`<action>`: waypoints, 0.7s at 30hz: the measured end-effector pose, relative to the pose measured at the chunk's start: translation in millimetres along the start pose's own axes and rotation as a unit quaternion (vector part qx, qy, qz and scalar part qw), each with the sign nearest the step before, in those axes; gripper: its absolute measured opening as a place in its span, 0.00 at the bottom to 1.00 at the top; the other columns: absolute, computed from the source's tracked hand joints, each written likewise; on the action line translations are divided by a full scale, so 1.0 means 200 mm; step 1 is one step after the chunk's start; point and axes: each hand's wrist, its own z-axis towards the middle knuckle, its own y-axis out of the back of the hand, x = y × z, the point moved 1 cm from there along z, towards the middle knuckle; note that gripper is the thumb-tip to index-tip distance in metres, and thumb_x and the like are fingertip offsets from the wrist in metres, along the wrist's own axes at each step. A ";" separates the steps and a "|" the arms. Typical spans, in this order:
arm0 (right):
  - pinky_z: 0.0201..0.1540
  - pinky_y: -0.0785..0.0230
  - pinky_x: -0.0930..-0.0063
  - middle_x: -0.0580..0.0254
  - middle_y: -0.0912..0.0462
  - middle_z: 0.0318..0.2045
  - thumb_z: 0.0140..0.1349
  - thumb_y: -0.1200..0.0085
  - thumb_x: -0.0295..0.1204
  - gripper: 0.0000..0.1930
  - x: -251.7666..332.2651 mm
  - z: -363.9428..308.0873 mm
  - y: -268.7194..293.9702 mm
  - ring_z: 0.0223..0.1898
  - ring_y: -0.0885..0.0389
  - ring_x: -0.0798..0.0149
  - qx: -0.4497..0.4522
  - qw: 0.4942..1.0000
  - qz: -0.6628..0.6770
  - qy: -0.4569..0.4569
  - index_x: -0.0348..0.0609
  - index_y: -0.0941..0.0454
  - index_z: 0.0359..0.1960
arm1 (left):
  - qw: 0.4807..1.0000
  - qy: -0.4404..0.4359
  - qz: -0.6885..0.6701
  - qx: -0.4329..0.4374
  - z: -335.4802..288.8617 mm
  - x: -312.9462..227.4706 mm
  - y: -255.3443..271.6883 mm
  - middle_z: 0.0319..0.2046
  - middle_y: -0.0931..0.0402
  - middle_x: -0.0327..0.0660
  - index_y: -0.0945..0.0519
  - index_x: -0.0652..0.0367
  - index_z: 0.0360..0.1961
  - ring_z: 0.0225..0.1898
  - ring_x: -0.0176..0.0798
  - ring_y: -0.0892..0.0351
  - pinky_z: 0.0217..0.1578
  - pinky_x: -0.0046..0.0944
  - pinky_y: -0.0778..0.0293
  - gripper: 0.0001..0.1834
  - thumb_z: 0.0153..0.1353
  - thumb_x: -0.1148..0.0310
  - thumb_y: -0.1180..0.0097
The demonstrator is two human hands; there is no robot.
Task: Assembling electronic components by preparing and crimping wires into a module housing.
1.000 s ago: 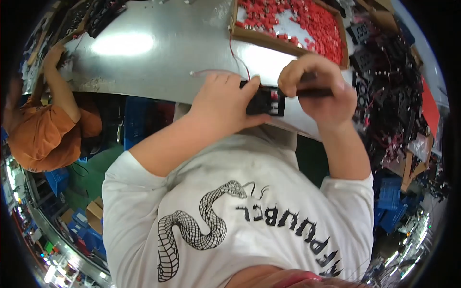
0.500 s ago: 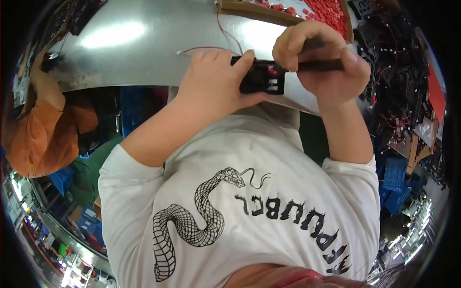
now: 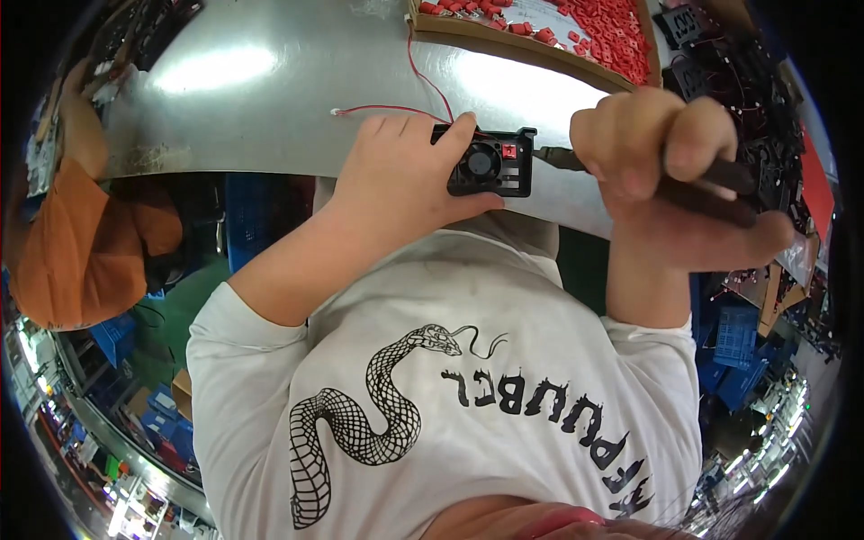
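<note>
My left hand (image 3: 400, 166) grips a black plastic housing (image 3: 524, 180) by its left end, the thumb along the near side and fingers over the far side. A small black fan (image 3: 481, 163) sits inside it, with a red square part (image 3: 509, 151) to the fan's right. A thin red wire (image 3: 423, 72) with a white plug (image 3: 336, 112) trails from the housing's far side. My right hand (image 3: 666, 153) is closed around a dark plier-like tool (image 3: 562, 159); its narrow tip points left, at or close to the housing's right end. Whether it touches cannot be made out.
A cardboard tray (image 3: 531, 56) of many red parts stands at the far side of the metal table (image 3: 261, 117). Black housings with wires (image 3: 711, 81) pile up on the right. A co-worker's orange sleeve (image 3: 76, 252) shows at the left, and blue crates (image 3: 738, 337) stand low on the right.
My right hand has moved right and nearer to me, off the housing's right end, with the tool turned. The fan and red part now show plainly. My left hand keeps its hold, slightly nearer.
</note>
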 end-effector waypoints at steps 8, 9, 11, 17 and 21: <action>0.49 0.33 0.63 0.40 0.21 0.43 0.62 0.59 0.74 0.52 -0.15 -0.23 -0.02 0.43 0.23 0.54 -0.254 0.963 -0.058 0.071 0.24 0.30 0.57 | 0.999 0.021 0.022 0.021 0.03 -0.06 0.02 0.38 0.20 0.47 0.20 0.55 0.59 0.41 0.51 0.20 0.48 0.50 0.27 0.44 0.47 0.36 0.28; 0.50 0.33 0.63 0.40 0.21 0.44 0.62 0.59 0.74 0.52 -0.17 -0.23 -0.02 0.43 0.23 0.54 -0.267 0.959 -0.044 0.083 0.24 0.30 0.58 | 0.999 0.025 0.028 0.026 0.03 -0.07 0.02 0.38 0.20 0.48 0.20 0.55 0.59 0.42 0.52 0.20 0.48 0.50 0.27 0.45 0.46 0.36 0.28; 0.50 0.33 0.62 0.40 0.21 0.44 0.62 0.59 0.74 0.52 -0.19 -0.25 -0.03 0.43 0.23 0.53 -0.278 0.955 -0.031 0.094 0.24 0.30 0.58 | 0.999 0.029 0.034 0.030 0.03 -0.07 0.02 0.38 0.20 0.48 0.21 0.55 0.60 0.42 0.52 0.20 0.49 0.50 0.27 0.45 0.46 0.36 0.28; 0.50 0.32 0.61 0.39 0.21 0.45 0.61 0.58 0.74 0.53 -0.21 -0.25 -0.03 0.44 0.24 0.53 -0.274 0.955 -0.036 0.107 0.25 0.30 0.59 | 0.999 0.020 0.028 0.015 0.02 -0.05 0.01 0.38 0.20 0.48 0.20 0.55 0.59 0.41 0.51 0.20 0.48 0.49 0.27 0.44 0.46 0.37 0.27; 0.51 0.33 0.60 0.40 0.21 0.45 0.60 0.57 0.74 0.53 -0.23 -0.25 -0.04 0.45 0.24 0.53 -0.272 0.956 -0.031 0.108 0.26 0.30 0.59 | 0.999 -0.017 0.037 -0.027 0.01 -0.03 0.00 0.29 0.21 0.45 0.19 0.61 0.55 0.35 0.46 0.21 0.43 0.45 0.31 0.43 0.50 0.33 0.32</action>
